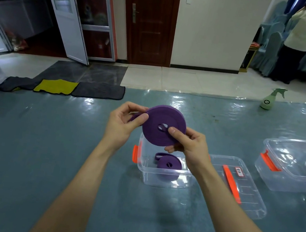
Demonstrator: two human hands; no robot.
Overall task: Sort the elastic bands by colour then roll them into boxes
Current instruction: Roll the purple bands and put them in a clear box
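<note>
The teal-covered table (40, 157) takes up most of the view. Its far edge is seen running from low on the left up to the right, and the widest run of bare cover is found on the left side, between that edge and the forearms. Grey and yellow cloths (55, 86) are laid right along the far left edge, partly hanging off it. Over on the right, well apart from the hands, a clear box with orange clips (291, 169) is parked near the right border of the view. A loose clear lid (246, 192) is laid flat just beside the open clear box (157, 179), touching or nearly touching its right wall, can't tell which. The rolled purple band (162, 135) is held in the air directly above that open box, face tilted toward the camera. It's clamped from both sides: its upper left rim is pinched by the left hand (122, 123), thumb on the front, and the right hand (188, 144) is curled round its lower right rim, thumb pressed next to the centre hole. A smaller purple roll (169, 166) is already lying on the open box's floor, near the front wall. A green spray bottle (270, 99) is stood way off by the far right edge.
</note>
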